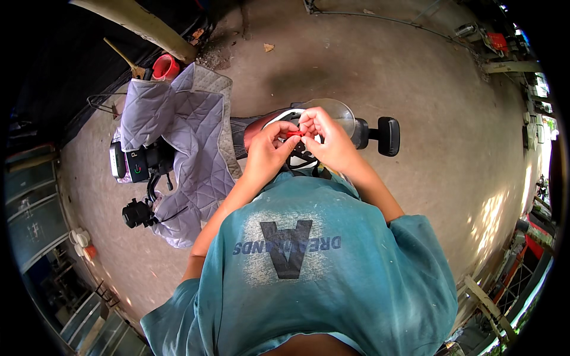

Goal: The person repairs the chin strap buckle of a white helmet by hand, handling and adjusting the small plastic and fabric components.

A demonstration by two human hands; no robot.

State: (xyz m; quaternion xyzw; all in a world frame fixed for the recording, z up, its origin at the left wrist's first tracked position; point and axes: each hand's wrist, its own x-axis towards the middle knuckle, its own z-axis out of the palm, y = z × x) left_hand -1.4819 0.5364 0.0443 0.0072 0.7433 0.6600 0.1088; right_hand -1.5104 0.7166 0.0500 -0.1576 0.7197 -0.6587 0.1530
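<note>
In the head view, I see the left hand (268, 148) and right hand (333, 142) meeting in front of the teal shirt (297, 202), thumbs and fingertips pinching a small red piece (294, 134) between them. It sits just above a white helmet (284, 115) with a clear visor (339, 110), while a grey quilted cover (199, 127) drapes over the scooter's front at the left.

A broom (140, 72) is beside a red bucket (165, 67) — a leaf (269, 47) lies apart.

Sunlight dapples the floor (439, 202) at right; dark edges bend.
</note>
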